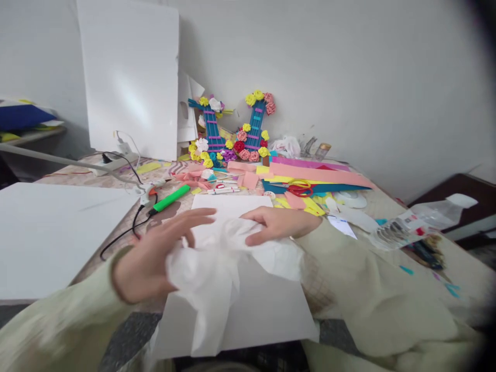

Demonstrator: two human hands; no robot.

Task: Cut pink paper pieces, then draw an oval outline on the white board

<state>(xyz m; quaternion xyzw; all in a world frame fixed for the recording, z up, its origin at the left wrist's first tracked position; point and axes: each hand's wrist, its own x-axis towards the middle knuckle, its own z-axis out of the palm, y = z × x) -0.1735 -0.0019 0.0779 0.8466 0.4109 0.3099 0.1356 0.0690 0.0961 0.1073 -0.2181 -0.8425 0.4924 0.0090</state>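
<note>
A white bow point(227, 248) of thin, soft material, paper or cloth, with puffed sides and a hanging tail, lies over a white board point(267, 305) in front of me. My left hand point(155, 256), blurred by motion, is at the bow's left puff with fingers spread apart; I cannot tell if it touches. On the other side, my right hand point(271, 225) has thumb and fingers closed around the bow's upper right loop. Beyond the hands lie white marker pens point(223, 190) and a bright green stick-like tool point(170, 199) with a black cord.
Two blue paper-strip pieces with paper flowers point(253, 129) lean on the wall. Red-handled scissors point(300, 190) lie on coloured paper strips point(321, 173). A glue gun point(149, 190) is at left, beside a large white board point(58, 232). A plastic bottle point(420, 219) lies at right.
</note>
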